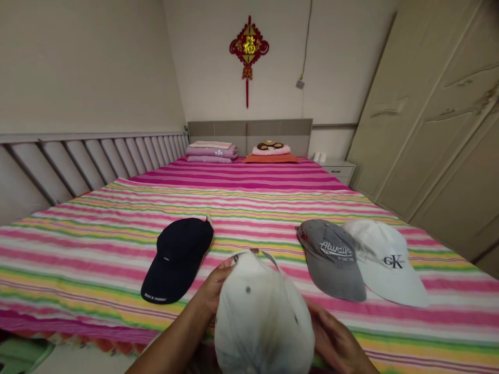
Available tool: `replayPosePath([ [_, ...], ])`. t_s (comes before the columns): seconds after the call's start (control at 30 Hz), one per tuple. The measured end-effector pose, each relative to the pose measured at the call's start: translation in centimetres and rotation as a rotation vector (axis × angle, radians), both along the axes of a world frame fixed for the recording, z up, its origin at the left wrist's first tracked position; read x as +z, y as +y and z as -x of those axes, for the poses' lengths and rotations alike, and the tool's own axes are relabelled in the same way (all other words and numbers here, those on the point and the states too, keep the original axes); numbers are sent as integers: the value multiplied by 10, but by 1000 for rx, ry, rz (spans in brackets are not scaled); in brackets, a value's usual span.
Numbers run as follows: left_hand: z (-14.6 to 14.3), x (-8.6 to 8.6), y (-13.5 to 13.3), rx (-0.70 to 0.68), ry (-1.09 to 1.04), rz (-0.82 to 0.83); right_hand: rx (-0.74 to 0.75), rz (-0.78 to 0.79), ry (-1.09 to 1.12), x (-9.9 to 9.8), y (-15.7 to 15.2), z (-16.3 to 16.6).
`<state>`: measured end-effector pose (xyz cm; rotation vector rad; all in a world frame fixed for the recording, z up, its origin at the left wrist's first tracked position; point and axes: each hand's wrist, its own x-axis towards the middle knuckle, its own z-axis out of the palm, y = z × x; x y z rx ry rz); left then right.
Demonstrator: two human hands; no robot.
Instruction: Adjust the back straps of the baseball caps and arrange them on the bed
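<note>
A whitish baseball cap (265, 311) is held up close in front of me, with its back opening and strap at the top. My left hand (216, 285) grips its left edge, the fingers partly hidden behind it. On the other side, my right hand (331, 335) is at the cap's right edge, its fingers curled behind the fabric. A navy cap (179, 254) lies on the bed to the left, brim toward me. To the right a grey cap (331, 259) with "Always" lettering overlaps a white cap (390, 259) marked "CK".
The bed (249, 202) has a striped sheet. Folded purple bedding (212, 151) and a pink pillow (271, 149) sit by the headboard (278, 130). A metal railing (97, 161) runs along the left; a nightstand (339, 170) and wardrobe (429, 114) stand right.
</note>
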<state>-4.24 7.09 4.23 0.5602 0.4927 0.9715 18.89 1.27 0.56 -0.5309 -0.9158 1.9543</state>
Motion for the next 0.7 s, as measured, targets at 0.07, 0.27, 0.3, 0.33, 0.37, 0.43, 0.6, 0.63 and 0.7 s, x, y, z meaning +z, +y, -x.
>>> replayPosePath([
  [0.07,-9,2,-8,-71,1,-82,-47,-27,-5,15,11,2],
  [0.27,-8,17,-17,-83,121,-120,-119,-110,-178,30,17,25],
  [0.3,-7,20,-18,-60,164,-108,-122,-118,-173,30,15,28],
  [0.33,-7,23,-19,-51,207,-95,-122,-121,-172,30,13,29],
  [0.37,-8,26,-20,-53,245,-85,-117,-122,-178,31,12,29],
  [0.43,-11,30,-22,-54,299,-64,-111,-115,-198,31,10,30],
  [0.6,-19,32,-26,-24,375,-37,-164,-75,-244,32,9,29],
  [0.63,-20,32,-26,-15,373,-43,-173,-72,-253,32,9,29],
  [0.7,-20,32,-26,16,380,-67,-176,-69,-256,34,8,30],
])
